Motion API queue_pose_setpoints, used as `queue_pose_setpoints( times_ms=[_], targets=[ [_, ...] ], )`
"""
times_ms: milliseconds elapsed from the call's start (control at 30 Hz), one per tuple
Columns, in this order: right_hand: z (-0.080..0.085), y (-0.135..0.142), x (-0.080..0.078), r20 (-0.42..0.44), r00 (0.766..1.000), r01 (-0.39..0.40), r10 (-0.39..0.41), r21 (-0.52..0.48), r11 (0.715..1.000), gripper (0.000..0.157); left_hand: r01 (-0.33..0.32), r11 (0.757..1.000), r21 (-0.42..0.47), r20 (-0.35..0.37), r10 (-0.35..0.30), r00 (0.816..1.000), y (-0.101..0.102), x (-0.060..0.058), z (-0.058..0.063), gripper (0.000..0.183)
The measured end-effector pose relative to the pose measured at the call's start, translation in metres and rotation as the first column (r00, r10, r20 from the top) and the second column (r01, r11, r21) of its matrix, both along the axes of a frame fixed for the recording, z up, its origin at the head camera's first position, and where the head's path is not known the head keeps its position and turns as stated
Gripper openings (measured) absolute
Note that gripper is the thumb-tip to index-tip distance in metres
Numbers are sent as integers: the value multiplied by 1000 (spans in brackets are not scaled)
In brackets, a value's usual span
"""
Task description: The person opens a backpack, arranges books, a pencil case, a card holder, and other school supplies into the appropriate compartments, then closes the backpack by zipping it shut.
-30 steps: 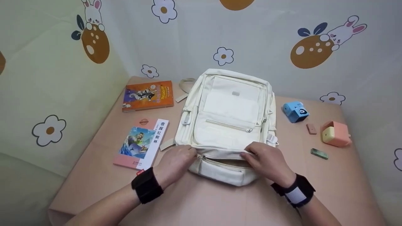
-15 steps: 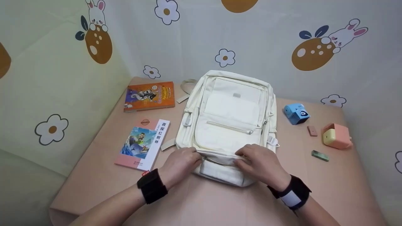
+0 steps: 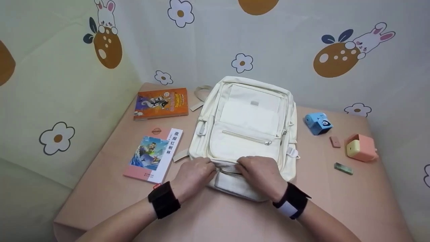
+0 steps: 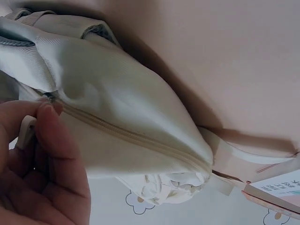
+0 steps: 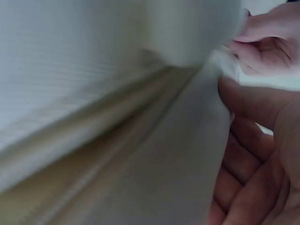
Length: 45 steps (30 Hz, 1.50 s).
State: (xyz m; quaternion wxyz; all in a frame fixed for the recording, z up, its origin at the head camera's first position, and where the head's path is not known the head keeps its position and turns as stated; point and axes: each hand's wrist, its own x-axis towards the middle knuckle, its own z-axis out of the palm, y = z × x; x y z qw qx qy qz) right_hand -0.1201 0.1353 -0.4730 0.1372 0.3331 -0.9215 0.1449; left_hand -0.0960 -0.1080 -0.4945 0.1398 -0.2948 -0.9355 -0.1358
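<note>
Cream backpack (image 3: 243,148) face up, middle of table (image 3: 215,222), surface running on below it. Left hand (image 3: 196,173) pinches by the zip (image 4: 126,133); right hand's (image 3: 260,173) grip holds the pocket edge (image 3: 226,165). Pink book (image 3: 153,154) near left; orange book (image 3: 179,106) by back-left corner.

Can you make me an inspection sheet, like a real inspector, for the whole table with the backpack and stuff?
Surface: table with a pink covering.
Job's things: cream backpack on the table, with an opening at its near end.
Clutter: orange book and pink-and-white book left of the backpack; blue item, pink-and-cream item, small pink block and small green block to its right.
Hands: left hand pinches the backpack beside a zipper; right hand pinches its fabric.
Cables: nothing seen.
Surroundings: backdrop printed with rabbits and flowers.
</note>
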Motion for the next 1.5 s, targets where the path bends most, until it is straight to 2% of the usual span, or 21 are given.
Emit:
queue_pose_setpoints(
  times_ms=[100,233,467,667,900,1033,1167,1367,1500],
  targets=[
    [-1,1,0,-6,999,34,-34,-28,999,17,-1,1000,-19,-61,0,998,-2,1,-1,13],
    [1,5,-2,-1,999,48,-48,-41,998,16,5,1000,3,-62,-5,998,-9,0,4,9],
    [7,13,0,6,998,56,-56,-39,998,13,-59,997,51,25,57,998,-32,-2,11,4],
    [10,18,5,-3,999,47,-47,-27,999,8,-128,991,36,85,125,989,-48,-7,14,16],
    [12,20,10,-10,999,34,-34,-21,999,15,-206,977,52,169,195,966,-55,-9,16,19],
    [11,19,9,1,1000,28,-28,-6,1000,22,-251,966,59,251,229,940,-53,-7,17,12],
    [10,17,9,30,999,19,-20,10,1000,22,-255,964,68,293,225,929,-52,-6,14,9],
    [11,14,7,35,999,-14,13,37,999,20,-198,975,100,312,158,937,-52,-7,9,7],
    [15,8,7,27,998,-57,56,61,997,9,-194,977,87,311,158,937,-52,-8,7,5]
  ],
)
